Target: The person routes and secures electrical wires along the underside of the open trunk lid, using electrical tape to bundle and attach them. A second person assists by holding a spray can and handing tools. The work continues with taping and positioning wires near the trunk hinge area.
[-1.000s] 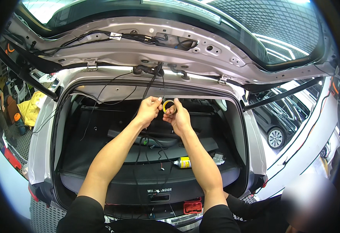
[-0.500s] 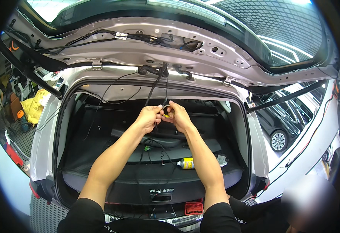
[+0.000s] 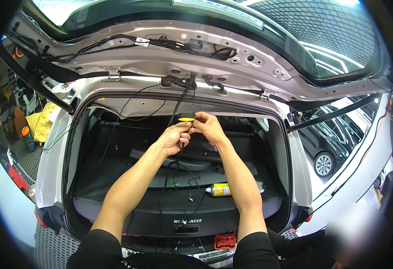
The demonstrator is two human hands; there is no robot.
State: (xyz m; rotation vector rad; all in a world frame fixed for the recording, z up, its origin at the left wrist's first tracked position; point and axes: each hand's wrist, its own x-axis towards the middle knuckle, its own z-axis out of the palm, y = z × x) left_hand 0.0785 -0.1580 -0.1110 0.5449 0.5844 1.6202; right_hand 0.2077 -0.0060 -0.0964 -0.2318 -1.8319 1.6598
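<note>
A roll of black tape with a yellow core sits at the fingertips of my left hand, which is closed on it under the raised tailgate. My right hand is closed beside it, thumb and forefinger pinching a thin black cable that hangs from the tailgate. The fingers nearly meet, so their exact grip is partly hidden. Thicker black cables come down just behind my left hand. Below my hands, loose wires trail over the dark cargo cover.
The tailgate stands raised overhead, a strut on each side. A yellow spray can lies on the cargo cover near my right forearm. A red tray is by the bumper. Beyond the opening are a black car and a yellow bag.
The tape roll has moved up and slightly left, turning from face-on to nearly edge-on, from my right fingers to above my left fingertips. My right hand has risen slightly; the view has shifted a little.
</note>
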